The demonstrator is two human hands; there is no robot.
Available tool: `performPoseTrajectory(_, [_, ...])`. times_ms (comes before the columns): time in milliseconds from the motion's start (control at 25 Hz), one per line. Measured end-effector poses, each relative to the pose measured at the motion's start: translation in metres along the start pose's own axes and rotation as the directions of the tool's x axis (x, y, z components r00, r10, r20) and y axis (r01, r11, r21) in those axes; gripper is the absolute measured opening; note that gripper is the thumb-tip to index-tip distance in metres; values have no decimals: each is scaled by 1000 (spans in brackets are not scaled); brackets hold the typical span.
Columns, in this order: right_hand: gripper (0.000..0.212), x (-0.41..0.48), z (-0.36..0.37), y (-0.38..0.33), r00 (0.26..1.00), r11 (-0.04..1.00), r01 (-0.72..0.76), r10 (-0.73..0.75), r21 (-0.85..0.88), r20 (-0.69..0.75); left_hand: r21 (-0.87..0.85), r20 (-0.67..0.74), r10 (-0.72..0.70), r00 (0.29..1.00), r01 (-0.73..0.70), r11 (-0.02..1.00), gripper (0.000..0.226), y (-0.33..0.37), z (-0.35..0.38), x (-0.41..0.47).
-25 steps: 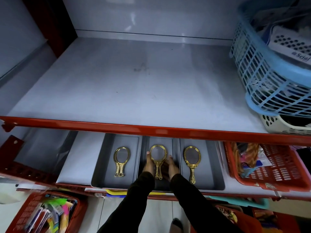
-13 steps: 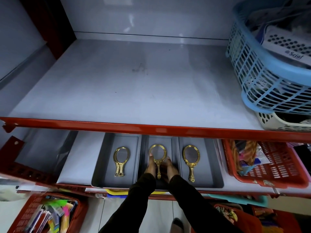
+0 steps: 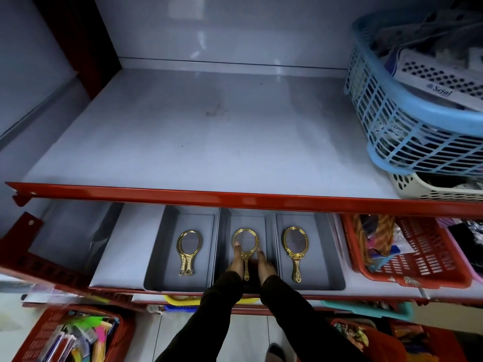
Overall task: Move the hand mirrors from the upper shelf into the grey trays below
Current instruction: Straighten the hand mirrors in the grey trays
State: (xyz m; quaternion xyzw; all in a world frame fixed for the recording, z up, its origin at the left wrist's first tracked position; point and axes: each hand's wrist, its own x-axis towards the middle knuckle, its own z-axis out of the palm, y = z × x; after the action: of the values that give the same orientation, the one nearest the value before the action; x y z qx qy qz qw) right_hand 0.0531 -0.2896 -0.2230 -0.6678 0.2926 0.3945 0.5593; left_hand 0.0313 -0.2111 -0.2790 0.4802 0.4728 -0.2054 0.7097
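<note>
Three grey trays sit side by side on the lower shelf: left tray (image 3: 159,252), middle tray (image 3: 247,220), right tray (image 3: 326,257). Each holds a gold-framed hand mirror lying flat with its handle toward me. The left mirror (image 3: 188,244) looks like two stacked together. The middle mirror (image 3: 245,240) lies between my hands. My left hand (image 3: 236,262) rests along its left side with a fingertip on the rim. My right hand (image 3: 265,265) lies flat just right of the handle. The right mirror (image 3: 295,242) lies alone. The upper shelf (image 3: 209,142) is bare of mirrors.
A blue basket (image 3: 407,137) stacked on a cream basket (image 3: 428,189) fills the upper shelf's right end. The red shelf edge (image 3: 235,198) overhangs the trays. A red basket (image 3: 423,257) stands right of the trays; more red baskets (image 3: 70,335) sit below.
Both hands have stayed beside the middle mirror with fingers extended. The view has shifted slightly; the mirrors have not visibly moved.
</note>
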Motion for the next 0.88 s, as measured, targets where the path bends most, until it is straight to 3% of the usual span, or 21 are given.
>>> performPoseTrajectory(120, [68,-11,6,-6,999,998,43,-41,54,-36,-71,30,52,998,-50,996,91,46,-1,-101])
performPoseTrajectory(200, [73,-9,10,-8,995,985,89,-80,149,-66,-16,2,123,992,-123,992,80,56,-8,-110])
performPoseTrajectory(520, [68,-41,55,-41,979,952,192,-203,238,21,-217,-25,304,952,-302,928,77,97,-78,-114])
performPoseTrajectory(720, [74,-50,123,-38,986,981,113,-130,156,102,-266,-206,223,953,-274,924,80,101,-143,-103])
performPoseTrajectory(800, [86,-37,152,-30,994,987,92,-100,132,53,-242,-179,165,970,-206,948,79,100,-158,-109])
performPoseTrajectory(880, [113,-11,170,-15,996,991,66,-72,120,44,-237,-139,140,980,-171,956,76,99,-166,-110])
